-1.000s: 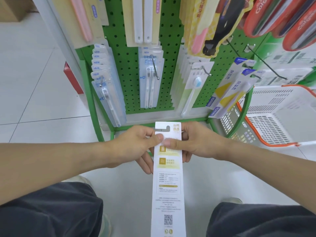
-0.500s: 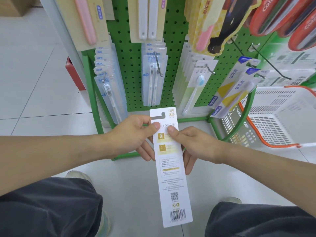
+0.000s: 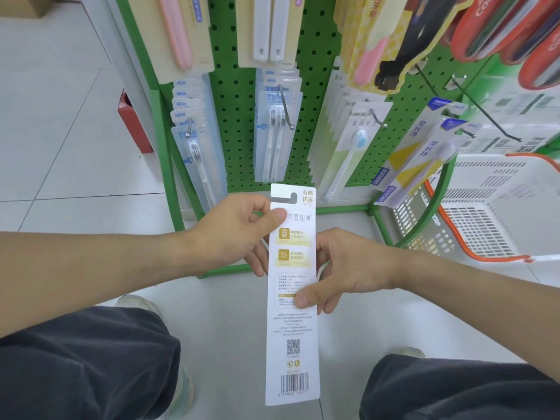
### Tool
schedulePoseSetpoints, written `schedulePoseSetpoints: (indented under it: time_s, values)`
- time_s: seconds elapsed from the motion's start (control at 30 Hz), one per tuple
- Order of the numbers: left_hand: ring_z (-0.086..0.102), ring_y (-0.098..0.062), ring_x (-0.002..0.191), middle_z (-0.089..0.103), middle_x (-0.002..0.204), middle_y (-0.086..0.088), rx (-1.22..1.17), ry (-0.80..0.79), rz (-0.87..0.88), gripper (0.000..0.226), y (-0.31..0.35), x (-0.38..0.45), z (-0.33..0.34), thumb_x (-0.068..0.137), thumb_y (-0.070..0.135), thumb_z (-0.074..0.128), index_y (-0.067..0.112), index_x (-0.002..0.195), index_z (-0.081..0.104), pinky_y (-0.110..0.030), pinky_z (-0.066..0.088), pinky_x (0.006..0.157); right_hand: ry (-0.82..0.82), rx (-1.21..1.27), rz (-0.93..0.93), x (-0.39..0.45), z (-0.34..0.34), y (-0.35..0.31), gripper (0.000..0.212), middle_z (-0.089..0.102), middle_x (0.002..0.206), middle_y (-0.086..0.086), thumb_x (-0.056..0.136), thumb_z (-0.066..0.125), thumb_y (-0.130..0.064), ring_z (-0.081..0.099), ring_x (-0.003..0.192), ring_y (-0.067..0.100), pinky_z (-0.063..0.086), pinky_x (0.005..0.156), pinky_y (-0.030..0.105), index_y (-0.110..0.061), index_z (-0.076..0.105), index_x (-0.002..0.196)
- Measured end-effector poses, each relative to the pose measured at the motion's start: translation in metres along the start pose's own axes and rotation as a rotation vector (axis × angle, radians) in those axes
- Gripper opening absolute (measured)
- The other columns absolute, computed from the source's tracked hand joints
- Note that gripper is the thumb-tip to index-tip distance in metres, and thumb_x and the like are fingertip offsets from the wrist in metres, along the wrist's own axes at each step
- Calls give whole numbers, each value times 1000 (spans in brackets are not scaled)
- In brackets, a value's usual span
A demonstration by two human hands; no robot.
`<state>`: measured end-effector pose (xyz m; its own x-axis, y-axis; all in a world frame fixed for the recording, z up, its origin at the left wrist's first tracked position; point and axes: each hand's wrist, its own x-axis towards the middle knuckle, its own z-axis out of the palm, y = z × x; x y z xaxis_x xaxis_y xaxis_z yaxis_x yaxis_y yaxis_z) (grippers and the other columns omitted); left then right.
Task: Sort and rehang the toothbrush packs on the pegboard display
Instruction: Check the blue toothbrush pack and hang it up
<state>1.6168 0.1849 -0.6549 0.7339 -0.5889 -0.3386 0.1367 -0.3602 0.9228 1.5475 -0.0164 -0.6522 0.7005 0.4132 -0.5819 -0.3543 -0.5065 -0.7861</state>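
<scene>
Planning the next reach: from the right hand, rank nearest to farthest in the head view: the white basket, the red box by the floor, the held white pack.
1. Held white pack, pinched in the right hand.
2. White basket, to the right.
3. Red box, far left, behind the rack.

I note both forearms bare, no sleeves, watch or rings. Dark grey trousers [image 3: 85, 359] fill the lower corners of frame; pale shoes [image 3: 181, 386] show beneath.
</scene>
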Motion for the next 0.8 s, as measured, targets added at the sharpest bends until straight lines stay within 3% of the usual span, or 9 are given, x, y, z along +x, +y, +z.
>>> schedulePoseSetpoints:
  time_s: [0.1, 0.2, 0.3, 0.37, 0.53, 0.7, 0.8]
  values:
    - [70, -31, 61, 77, 84, -12, 18, 21, -23, 28, -3, 1, 0, 103, 26, 54, -1, 108, 60, -38, 60, 52, 19, 8, 3, 1, 0, 0, 29, 79, 103, 6, 87, 80, -15, 76, 79, 28, 63, 66, 33, -12, 72, 115]
    - [74, -28, 75, 78, 91, -3, 76, -58, -37, 18, -2, -2, -1, 97, 23, 66, 14, 112, 62, -37, 62, 56, 62, 36, -5, 3, 1, -1, 27, 78, 102, 10, 92, 75, -19, 73, 77, 31, 62, 63, 33, -7, 71, 116]
    - [75, -30, 84, 79, 95, -2, 49, -73, -28, 22, -3, -4, -1, 94, 19, 69, 16, 114, 61, -33, 61, 56, 74, 60, -18, 4, 3, -1, 27, 78, 104, 12, 92, 75, -19, 72, 88, 43, 60, 62, 33, -7, 71, 115]
    - [76, -25, 81, 79, 94, -3, 10, -33, -5, 22, -3, -3, -1, 95, 16, 67, 13, 116, 60, -30, 60, 53, 34, 39, -23, 2, 3, -2, 30, 77, 109, 10, 87, 80, -12, 72, 96, 41, 61, 65, 33, -9, 71, 115]
    - [76, -20, 78, 79, 94, -3, -69, 78, 9, 27, -3, 2, -5, 98, 15, 63, 9, 123, 56, -28, 58, 52, -127, -26, 47, -1, 6, 2, 47, 75, 117, 3, 79, 85, -2, 75, 102, 22, 63, 81, 48, -13, 68, 121]
    - [76, -20, 79, 79, 94, -2, -109, 107, -3, 30, -5, 3, -6, 97, 15, 63, 6, 125, 55, -28, 57, 52, -97, -67, 20, -1, 13, 7, 46, 78, 107, 1, 71, 90, 1, 75, 101, 27, 62, 79, 58, -16, 70, 109]
    - [76, -20, 80, 79, 94, -3, -105, 104, -9, 31, -4, 4, -5, 97, 13, 64, 6, 125, 54, -28, 58, 53, -88, -71, 13, -4, 10, 7, 55, 76, 113, 3, 70, 92, -1, 73, 105, 26, 60, 81, 61, -15, 66, 116]
